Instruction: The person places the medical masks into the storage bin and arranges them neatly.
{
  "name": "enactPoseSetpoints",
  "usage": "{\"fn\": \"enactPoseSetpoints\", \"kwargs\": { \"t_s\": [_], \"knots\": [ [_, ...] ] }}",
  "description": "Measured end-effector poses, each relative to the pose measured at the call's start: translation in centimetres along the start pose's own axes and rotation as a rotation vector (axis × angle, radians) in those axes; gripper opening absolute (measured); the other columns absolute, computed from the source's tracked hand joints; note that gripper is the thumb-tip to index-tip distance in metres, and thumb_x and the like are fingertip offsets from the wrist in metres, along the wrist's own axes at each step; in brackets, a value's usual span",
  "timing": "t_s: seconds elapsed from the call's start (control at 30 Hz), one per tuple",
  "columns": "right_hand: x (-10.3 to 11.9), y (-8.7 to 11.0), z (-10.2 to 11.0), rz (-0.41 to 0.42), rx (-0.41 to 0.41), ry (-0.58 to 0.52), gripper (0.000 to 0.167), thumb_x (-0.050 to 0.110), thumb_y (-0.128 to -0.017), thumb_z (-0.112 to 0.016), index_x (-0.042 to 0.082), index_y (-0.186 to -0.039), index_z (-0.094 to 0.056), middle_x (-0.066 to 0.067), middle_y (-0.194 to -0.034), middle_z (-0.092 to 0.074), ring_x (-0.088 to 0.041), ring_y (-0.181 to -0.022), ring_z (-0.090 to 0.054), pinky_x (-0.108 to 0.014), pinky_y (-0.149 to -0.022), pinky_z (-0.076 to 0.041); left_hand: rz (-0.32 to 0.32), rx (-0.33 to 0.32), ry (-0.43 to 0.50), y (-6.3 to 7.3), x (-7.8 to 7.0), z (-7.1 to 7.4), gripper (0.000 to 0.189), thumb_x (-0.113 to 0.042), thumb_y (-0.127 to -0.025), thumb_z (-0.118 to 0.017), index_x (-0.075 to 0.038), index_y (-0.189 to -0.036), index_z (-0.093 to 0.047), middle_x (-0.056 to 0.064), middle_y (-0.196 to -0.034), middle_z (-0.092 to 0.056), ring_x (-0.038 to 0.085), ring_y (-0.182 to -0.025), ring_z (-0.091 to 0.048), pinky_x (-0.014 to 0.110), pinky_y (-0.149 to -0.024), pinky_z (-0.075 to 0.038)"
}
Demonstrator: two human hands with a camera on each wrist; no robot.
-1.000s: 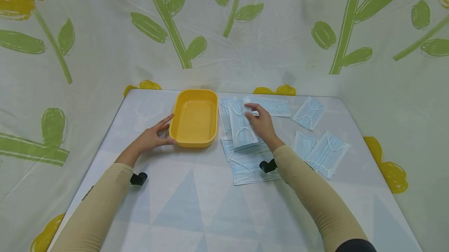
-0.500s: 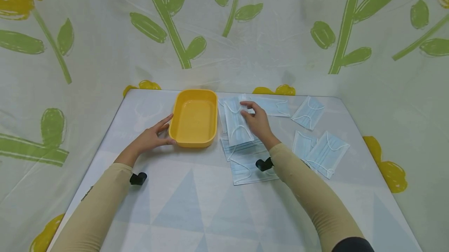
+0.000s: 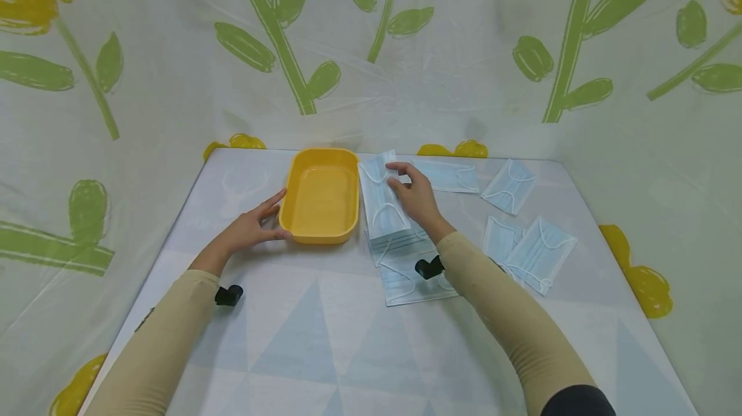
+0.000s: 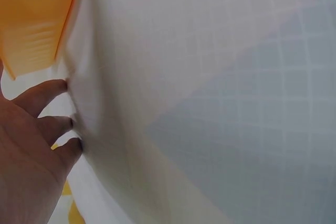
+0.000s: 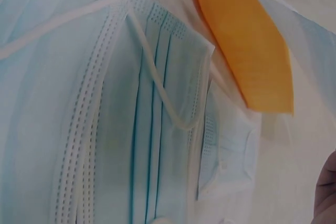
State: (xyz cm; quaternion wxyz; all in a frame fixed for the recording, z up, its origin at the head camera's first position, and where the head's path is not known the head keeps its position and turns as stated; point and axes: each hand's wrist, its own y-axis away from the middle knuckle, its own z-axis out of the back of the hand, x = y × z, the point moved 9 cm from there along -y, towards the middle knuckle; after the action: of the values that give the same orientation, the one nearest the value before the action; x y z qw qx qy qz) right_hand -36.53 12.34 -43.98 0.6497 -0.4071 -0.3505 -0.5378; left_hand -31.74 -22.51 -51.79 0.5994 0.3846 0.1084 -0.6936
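A yellow rectangular tray [image 3: 323, 194] lies near the far edge of the table. My left hand [image 3: 248, 234] is at its left side, thumb and fingers spread along the wall; in the left wrist view the lower fingertips [image 4: 62, 85] rest on the tabletop. My right hand [image 3: 418, 197] pinches a pale blue face mask [image 3: 379, 194] by its right edge, just right of the tray. This mask is lifted and partly covers other masks [image 3: 400, 281] under it. In the right wrist view, a corner of the held mask [image 5: 310, 43] shows in front of the tray [image 5: 241, 40].
A face mask [image 3: 443, 175] lies flat behind my right hand. Further right are another mask [image 3: 510, 185] and two overlapping ones [image 3: 542, 254]. The table's [image 3: 324, 351] far edge runs just behind the tray, and a flower-print sheet [image 3: 452, 81] stands behind it.
My right hand has moved left with the pinched mask, up close to the tray's right side. My left hand and the tray have kept their place.
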Motion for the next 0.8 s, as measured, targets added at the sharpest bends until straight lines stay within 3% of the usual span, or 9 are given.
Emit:
{"fn": "enactPoseSetpoints", "kwargs": {
  "t_s": [0.13,0.5,0.8],
  "knots": [
    [0.1,-0.2,-0.6,-0.021,0.007,0.006,0.034,0.018,-0.102,-0.064,0.017,-0.135,-0.063,-0.006,-0.132,-0.059,-0.025,-0.113,-0.058,-0.039,-0.098,-0.055,-0.004,-0.001,-0.005,0.0,0.0,0.0,0.110,-0.067,-0.079,-0.076,-0.051,-0.160,-0.004,0.018,-0.164,-0.029,0.053,-0.150,-0.015,0.079,-0.110,-0.016],
    [1.3,-0.4,-2.0,0.011,0.024,-0.032,0.032,0.018,-0.101,-0.066,0.017,-0.134,-0.064,-0.007,-0.128,-0.060,-0.025,-0.102,-0.062,-0.037,-0.094,-0.057,-0.004,0.001,0.005,0.0,-0.1,0.0,0.110,-0.067,-0.079,-0.076,-0.051,-0.160,-0.004,0.017,-0.164,-0.029,0.053,-0.150,-0.015,0.079,-0.110,-0.017],
    [1.6,-0.8,-2.4,0.027,-0.002,-0.069,0.033,0.016,-0.101,-0.065,0.014,-0.134,-0.064,-0.008,-0.128,-0.060,-0.024,-0.112,-0.060,-0.037,-0.097,-0.056,-0.009,-0.006,0.001,0.1,-0.1,0.0,0.109,-0.066,-0.080,-0.076,-0.050,-0.161,-0.004,0.018,-0.164,-0.029,0.053,-0.150,-0.015,0.079,-0.110,-0.016]
  ]
}}
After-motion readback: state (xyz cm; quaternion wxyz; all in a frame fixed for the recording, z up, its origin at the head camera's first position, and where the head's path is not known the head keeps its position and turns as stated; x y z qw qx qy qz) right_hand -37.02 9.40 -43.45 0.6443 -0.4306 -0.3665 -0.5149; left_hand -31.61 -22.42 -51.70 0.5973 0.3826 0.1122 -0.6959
